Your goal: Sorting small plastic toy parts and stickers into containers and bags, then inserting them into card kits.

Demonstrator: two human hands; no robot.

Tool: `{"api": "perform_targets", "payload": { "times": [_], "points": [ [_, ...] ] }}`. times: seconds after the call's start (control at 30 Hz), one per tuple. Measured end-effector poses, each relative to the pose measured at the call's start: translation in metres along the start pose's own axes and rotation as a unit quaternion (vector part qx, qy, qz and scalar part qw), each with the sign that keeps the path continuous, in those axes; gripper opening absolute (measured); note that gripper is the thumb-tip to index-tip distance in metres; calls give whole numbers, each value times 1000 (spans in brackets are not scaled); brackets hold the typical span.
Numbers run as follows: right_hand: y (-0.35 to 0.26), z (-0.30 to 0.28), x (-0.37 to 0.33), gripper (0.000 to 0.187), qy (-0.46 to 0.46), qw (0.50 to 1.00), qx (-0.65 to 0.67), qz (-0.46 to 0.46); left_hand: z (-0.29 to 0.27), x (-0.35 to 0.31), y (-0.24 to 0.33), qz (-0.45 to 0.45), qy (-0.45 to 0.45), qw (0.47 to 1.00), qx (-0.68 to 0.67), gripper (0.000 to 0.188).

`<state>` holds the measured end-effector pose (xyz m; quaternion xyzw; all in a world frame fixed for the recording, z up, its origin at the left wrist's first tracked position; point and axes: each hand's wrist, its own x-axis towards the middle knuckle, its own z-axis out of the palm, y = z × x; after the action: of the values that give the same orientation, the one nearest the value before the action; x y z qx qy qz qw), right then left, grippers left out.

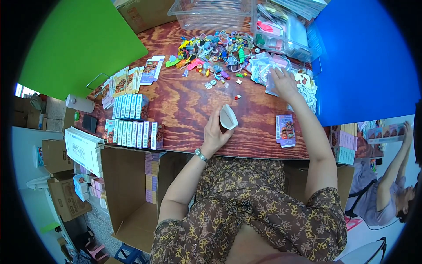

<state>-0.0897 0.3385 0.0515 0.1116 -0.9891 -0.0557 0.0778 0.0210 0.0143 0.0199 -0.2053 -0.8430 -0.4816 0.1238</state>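
My left hand (pixel 212 136), wearing a bracelet watch on the wrist, is wrapped round a small carton (pixel 228 118) whose open white mouth faces up. Over a loose heap of clear plastic packets (pixel 260 70), my right hand (pixel 284 82) reaches with fingers stretched out, touching the packets. Beyond both hands spreads a colourful pile of small toy charms (pixel 215 50). A few single charms (pixel 238 97) lie between that pile and the carton. Flat purple printed cartons (pixel 285 131) rest by my right forearm.
Filled-out cartons (pixel 129 134) stand in rows at the left, with fanned flat cartons (pixel 125 83) behind. White paper pieces (pixel 306 88) lie at right. Clear plastic tubs (pixel 211 15) stand at the back. Green (pixel 83 44) and blue panels (pixel 369 57) flank the table. A co-worker (pixel 382 193) is at far right.
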Motion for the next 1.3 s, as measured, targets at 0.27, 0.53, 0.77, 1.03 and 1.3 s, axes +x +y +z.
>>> {"api": "perform_targets", "payload": {
  "times": [0.27, 0.53, 0.77, 1.03, 1.3],
  "points": [
    [17, -5, 11, 71, -119, 993, 8, -4, 5, -3, -4, -49, 11, 998, -37, 75],
    [-20, -92, -10, 23, 6, 931, 360, -58, 5, -1, -7, -69, 97, 993, 25, 77],
    [-115, -123, -40, 17, 76, 877, 463, -107, 10, 2, -8, -55, 101, 992, 46, 82],
    [-132, -113, -38, 25, 108, 921, 306, -214, 9, 1, 5, -8, 113, 991, 76, 86],
    [-149, -81, -14, 21, 130, 902, 323, -254, 1, -7, -11, -47, 118, 990, 55, 86]
  ]
}}
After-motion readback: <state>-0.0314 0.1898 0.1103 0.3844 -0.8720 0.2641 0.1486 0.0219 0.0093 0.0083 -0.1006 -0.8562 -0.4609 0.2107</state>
